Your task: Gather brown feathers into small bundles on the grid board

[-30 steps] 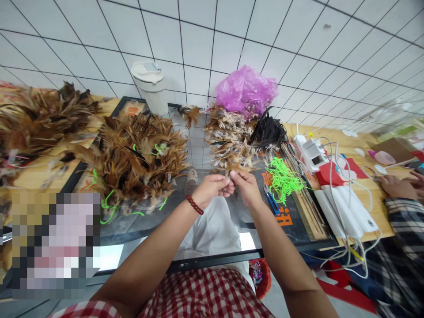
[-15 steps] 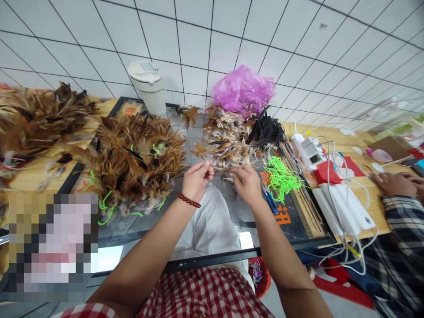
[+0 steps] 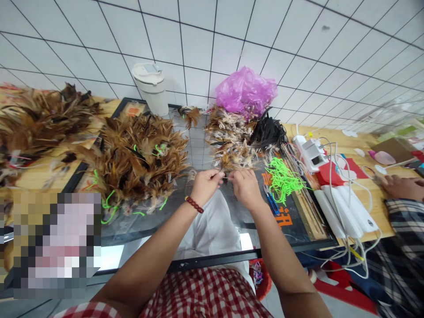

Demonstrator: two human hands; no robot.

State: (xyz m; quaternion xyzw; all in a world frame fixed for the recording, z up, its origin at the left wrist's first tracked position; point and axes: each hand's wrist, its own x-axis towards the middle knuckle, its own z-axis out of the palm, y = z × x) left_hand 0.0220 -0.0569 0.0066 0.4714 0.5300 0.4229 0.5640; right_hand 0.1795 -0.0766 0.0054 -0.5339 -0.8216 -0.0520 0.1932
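Observation:
My left hand (image 3: pixel 208 184), with a dark red bead bracelet (image 3: pixel 194 205) at the wrist, pinches what looks like a small brown feather tuft (image 3: pixel 228 162) in front of its fingertips. Close beside it, my right hand (image 3: pixel 245 187) is closed, thumb and forefinger pressed together. A thin pale strand seems to run between the two sets of fingertips; its kind is too small to make out. Both hands are above the dark glass-like tabletop (image 3: pixel 198 150). Just beyond them lies a heap of pale and brown feathers (image 3: pixel 228 132). A small clear object (image 3: pixel 191 179) stands left of my left hand.
Brown feather bundles (image 3: pixel 139 154) with green ties lie left. On the right are bright green cords (image 3: pixel 285 179), blue-handled snips (image 3: pixel 272 201), black feathers (image 3: pixel 269 130) and a power strip (image 3: pixel 309 150) with cables. A white cup (image 3: pixel 152 90) and pink plastic bag (image 3: pixel 247 90) stand behind. Another person's hand (image 3: pixel 400 187) rests far right.
My left hand has moved right and slightly down, and the tuft now lies between the hands instead of left of them. The small clear object has come into view. The whole view has shifted slightly.

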